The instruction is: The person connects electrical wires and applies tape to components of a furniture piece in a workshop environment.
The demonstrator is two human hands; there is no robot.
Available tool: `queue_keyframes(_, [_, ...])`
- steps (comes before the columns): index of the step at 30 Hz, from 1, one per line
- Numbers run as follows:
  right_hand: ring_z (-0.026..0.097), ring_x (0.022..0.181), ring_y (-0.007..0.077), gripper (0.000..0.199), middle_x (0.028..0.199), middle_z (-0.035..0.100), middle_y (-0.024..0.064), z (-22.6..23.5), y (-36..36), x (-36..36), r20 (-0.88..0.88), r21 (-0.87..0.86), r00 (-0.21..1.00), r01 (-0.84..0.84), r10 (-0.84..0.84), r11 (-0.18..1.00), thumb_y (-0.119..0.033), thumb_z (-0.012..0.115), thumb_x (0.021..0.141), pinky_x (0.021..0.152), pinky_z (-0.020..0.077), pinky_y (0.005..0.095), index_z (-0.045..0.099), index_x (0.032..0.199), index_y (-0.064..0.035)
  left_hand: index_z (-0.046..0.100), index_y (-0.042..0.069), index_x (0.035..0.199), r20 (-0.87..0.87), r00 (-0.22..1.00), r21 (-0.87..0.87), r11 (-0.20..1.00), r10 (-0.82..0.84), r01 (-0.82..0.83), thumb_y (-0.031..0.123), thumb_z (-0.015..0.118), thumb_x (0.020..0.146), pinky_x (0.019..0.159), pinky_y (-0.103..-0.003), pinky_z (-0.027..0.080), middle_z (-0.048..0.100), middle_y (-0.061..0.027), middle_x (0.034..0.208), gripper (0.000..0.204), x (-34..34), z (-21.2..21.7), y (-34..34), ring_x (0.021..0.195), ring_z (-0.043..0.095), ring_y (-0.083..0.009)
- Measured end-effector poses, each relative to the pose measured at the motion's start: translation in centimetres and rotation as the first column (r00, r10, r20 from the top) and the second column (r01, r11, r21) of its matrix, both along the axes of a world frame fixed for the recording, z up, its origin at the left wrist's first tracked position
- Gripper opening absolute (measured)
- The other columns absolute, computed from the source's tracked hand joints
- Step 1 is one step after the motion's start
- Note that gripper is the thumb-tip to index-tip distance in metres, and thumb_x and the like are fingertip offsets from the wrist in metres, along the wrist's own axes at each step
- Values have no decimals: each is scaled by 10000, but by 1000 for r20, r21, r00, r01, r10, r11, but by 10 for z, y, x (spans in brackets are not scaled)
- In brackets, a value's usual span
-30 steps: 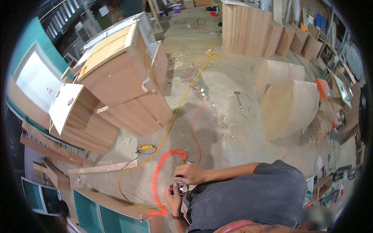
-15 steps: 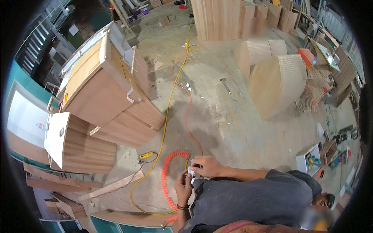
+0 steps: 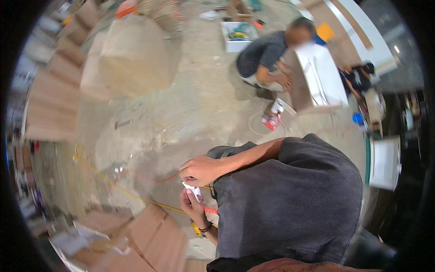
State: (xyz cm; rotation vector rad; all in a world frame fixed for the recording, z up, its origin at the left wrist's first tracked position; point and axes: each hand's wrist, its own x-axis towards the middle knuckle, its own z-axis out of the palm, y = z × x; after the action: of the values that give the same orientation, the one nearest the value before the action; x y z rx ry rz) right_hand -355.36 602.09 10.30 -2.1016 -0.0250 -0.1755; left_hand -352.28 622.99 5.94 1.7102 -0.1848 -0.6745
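My left hand (image 3: 194,205), with a dark bracelet at the wrist, is closed on a small white piece (image 3: 193,189), flat and perhaps folded paper or a packet; its kind cannot be made out. Just above, my right hand (image 3: 200,171) is bent over the same white piece, its fingers pressed together at the upper end. Both hands are in front of my grey shirt. Beneath them on the floor lie a yellow cable (image 3: 136,196), a thin orange hose (image 3: 154,180) and part of an orange coiled hose (image 3: 210,210).
A co-worker (image 3: 265,61) crouches beside a white-topped wooden cabinet (image 3: 319,75), and another person (image 3: 360,77) is farther right. A hammer (image 3: 123,123) lies on the floor. Curved wooden panels (image 3: 54,104), a rounded ribbed form (image 3: 131,59), a brown cabinet (image 3: 154,235) and a white toolbox (image 3: 239,45) stand around.
My view has swung to the right, bringing the co-worker and white-topped cabinet into sight. Both hands stay together on the white piece.
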Motion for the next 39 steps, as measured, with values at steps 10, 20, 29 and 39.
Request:
queue_keyframes(10, [651,807,332,128,839,648,106,-31,-28,-10,-24,-36,911,411,-412,911,-180,680,859,678,505,441,640,894,-64,607,-11,1131,48,878,98,877,-476,470,217,574,1032,594,-240,508,699,-89,991,251,74,-4,-55,758,654,-112])
queue_keyframes(20, [686,777,238,113,893,701,123,-37,-25,189,-131,187,985,135,-112,973,-98,705,904,655,530,331,704,985,-19,682,64,1100,260,932,180,961,-253,211,182,629,954,656,-358,544,715,-155,812,195,216,-12,-49,720,718,-275])
queue_keyframes(29, [645,725,310,144,828,657,151,-25,-32,405,-98,-8,904,-420,417,908,-166,721,885,668,498,393,689,908,-28,657,41,1147,355,923,226,945,144,-235,250,623,963,772,-456,539,728,-196,959,280,336,23,-37,872,706,-381])
queue_keyframes(39, [698,840,344,168,918,712,166,-25,52,622,-135,-104,644,-765,753,635,-160,710,869,738,535,398,705,972,-28,583,41,1238,390,798,230,791,458,-567,241,635,959,778,-471,529,731,-188,962,348,492,-13,9,877,701,-402])
